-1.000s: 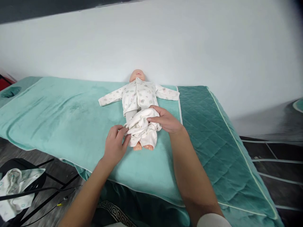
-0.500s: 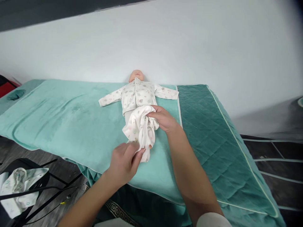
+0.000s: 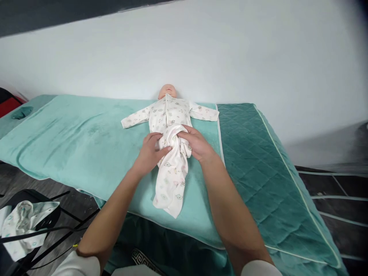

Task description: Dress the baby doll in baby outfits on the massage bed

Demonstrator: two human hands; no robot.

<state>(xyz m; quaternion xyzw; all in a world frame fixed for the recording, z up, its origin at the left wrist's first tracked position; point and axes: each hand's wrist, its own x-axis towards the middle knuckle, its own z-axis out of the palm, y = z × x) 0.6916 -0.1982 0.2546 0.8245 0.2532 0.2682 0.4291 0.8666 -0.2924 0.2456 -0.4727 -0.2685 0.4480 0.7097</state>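
Observation:
A baby doll (image 3: 167,91) lies on its back on a teal towel (image 3: 86,142), dressed in a white printed top (image 3: 169,114) with both sleeves spread out. White printed trousers (image 3: 171,180) cover its legs and trail toward me, past the feet. My left hand (image 3: 149,152) grips the trousers' waist on the doll's left side as I see it. My right hand (image 3: 195,143) grips the bunched waistband at the doll's belly. Both hands have fingers curled into the cloth.
The towel covers a padded bed with a dark green quilted cover (image 3: 258,153) against a white wall. On the floor at lower left a black stand (image 3: 31,230) carries another white printed garment (image 3: 17,230). A red object (image 3: 8,103) shows at the far left.
The trousers have been drawn down over the doll's feet and now lie stretched out. My left hand moved from the feet end up to the waist. My right hand stayed at the waistband.

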